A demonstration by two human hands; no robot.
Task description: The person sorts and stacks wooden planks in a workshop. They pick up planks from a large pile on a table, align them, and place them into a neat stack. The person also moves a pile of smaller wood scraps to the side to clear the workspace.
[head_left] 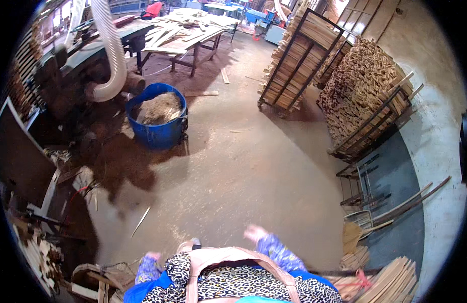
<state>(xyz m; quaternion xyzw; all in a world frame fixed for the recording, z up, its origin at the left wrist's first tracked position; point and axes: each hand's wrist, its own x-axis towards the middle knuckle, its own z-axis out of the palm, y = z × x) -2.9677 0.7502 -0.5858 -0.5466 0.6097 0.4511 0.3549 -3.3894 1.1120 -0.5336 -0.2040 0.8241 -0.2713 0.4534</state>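
My right hand (254, 233) reaches forward over the bare floor, its fingers loosely apart and somewhat blurred. Nothing shows in it. Low at my left side, my left hand (153, 255) comes out of a purple patterned sleeve (146, 270). Its fingers are too small and unclear to read, and no held thing can be made out. Neither hand touches anything that I can see. A thin wood strip (140, 222) lies on the floor ahead of the left hand. Tied wood slats (395, 283) stand to the right of my body.
A blue tub (155, 135) of sawdust stands ahead on the left, beside a machine with a ribbed hose (112, 50). Farther back is a table (205, 36) heaped with boards. Loaded wood racks (299, 60) and a stack of sticks (362, 86) stand on the right.
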